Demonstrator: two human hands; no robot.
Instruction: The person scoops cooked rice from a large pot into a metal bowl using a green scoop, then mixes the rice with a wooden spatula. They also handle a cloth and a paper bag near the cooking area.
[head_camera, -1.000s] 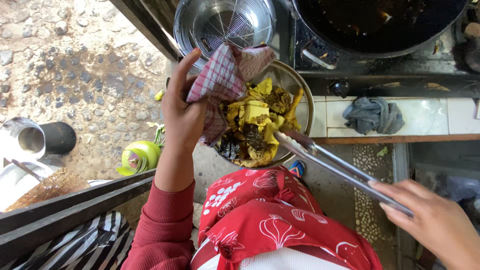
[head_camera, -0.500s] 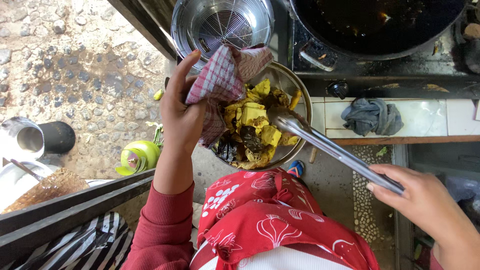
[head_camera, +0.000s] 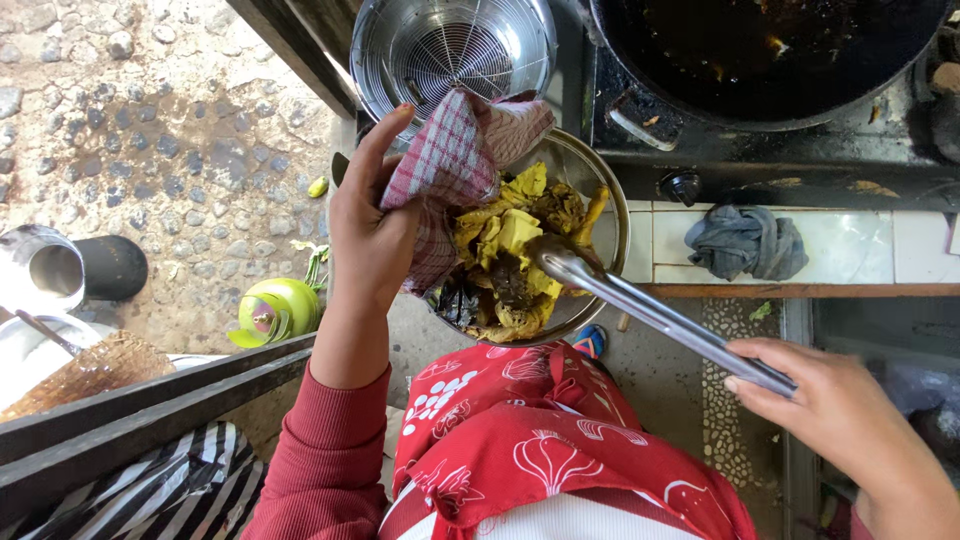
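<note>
Left hand (head_camera: 372, 235) clamped on a red-checked cloth (head_camera: 455, 165), thumb up, fingers folded round the fabric, gripping through it the near rim of a round metal bowl (head_camera: 612, 215). Right hand (head_camera: 835, 410) closed about the handle end of long metal tongs (head_camera: 650, 310), tips pressed together and dipped into the bowl's heap of yellow fried pieces (head_camera: 515, 245) mixed with dark scraps. Bowl held out in front of the tiled counter (head_camera: 850, 255), above a red patterned apron (head_camera: 540, 450).

Beyond the bowl: one steel pot with a wire strainer basket (head_camera: 455, 50) inside, just past the cloth; one black wok (head_camera: 770, 45) of dark oil to the right of the strainer, on the stove. One stove knob (head_camera: 682, 187) just right of the bowl. One crumpled grey rag (head_camera: 745, 243) on the counter tiles, right of the bowl, well apart from the tongs. Cloth covering the bowl's left edge and part of the food.

Left of the bowl, down on the stone floor: one green lidded container (head_camera: 275, 310), one black cup (head_camera: 112, 267), one metal cup (head_camera: 45, 272).
</note>
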